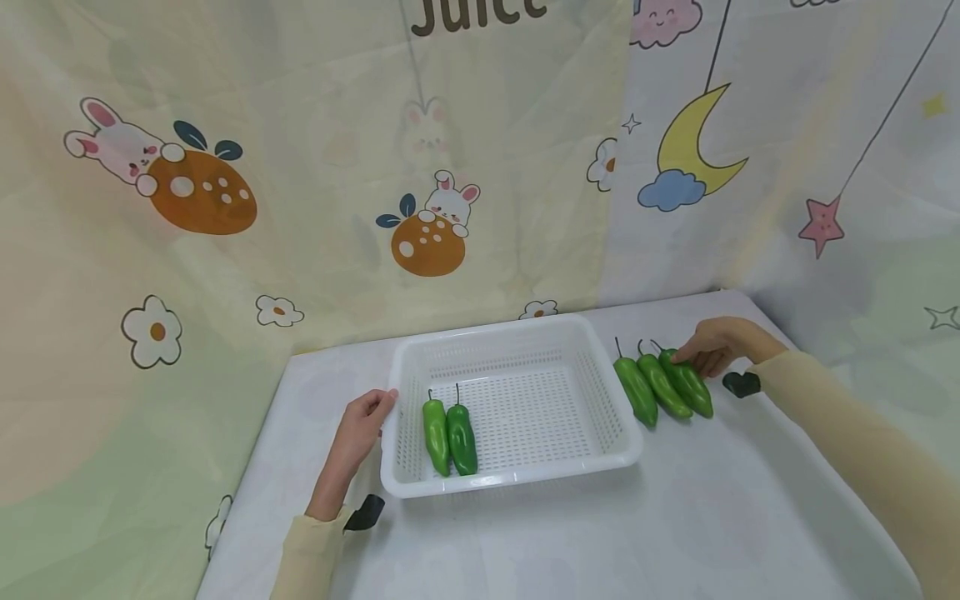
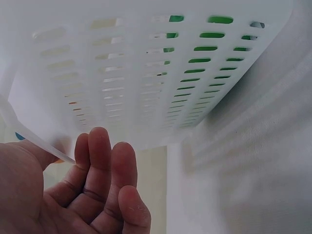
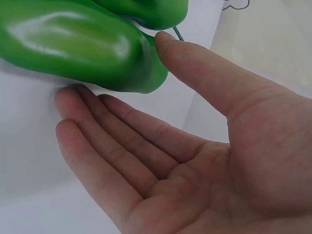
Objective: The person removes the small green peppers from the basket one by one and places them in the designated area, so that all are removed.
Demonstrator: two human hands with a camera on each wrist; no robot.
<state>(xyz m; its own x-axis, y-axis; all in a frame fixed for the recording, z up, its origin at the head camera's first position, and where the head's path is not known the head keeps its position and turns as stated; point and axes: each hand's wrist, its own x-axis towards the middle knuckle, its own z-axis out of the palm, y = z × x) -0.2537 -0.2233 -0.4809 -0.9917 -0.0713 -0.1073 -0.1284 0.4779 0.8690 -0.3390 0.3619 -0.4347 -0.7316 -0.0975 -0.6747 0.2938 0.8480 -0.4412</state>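
At the left end of a white plastic basket (image 1: 517, 478), my left hand (image 1: 360, 429) pinches the rim between thumb and fingers. Inside the basket, against its left side, lie two green peppers (image 1: 462, 442) side by side. To the right of the basket three more green peppers rest in a row on the table. My right hand (image 1: 717, 343) is at the rightmost pepper (image 1: 692, 387). In the right wrist view the thumb (image 3: 168, 48) touches that pepper near its stem end, while the fairly straight fingers (image 3: 112, 151) lie along its lower side.
The left pepper (image 1: 636, 392) of the row lies close to the basket's right wall, with the middle pepper (image 1: 663, 386) beside it. A white cloth covers the table (image 1: 525, 542). Printed curtains (image 1: 322, 167) hang behind and at both sides.
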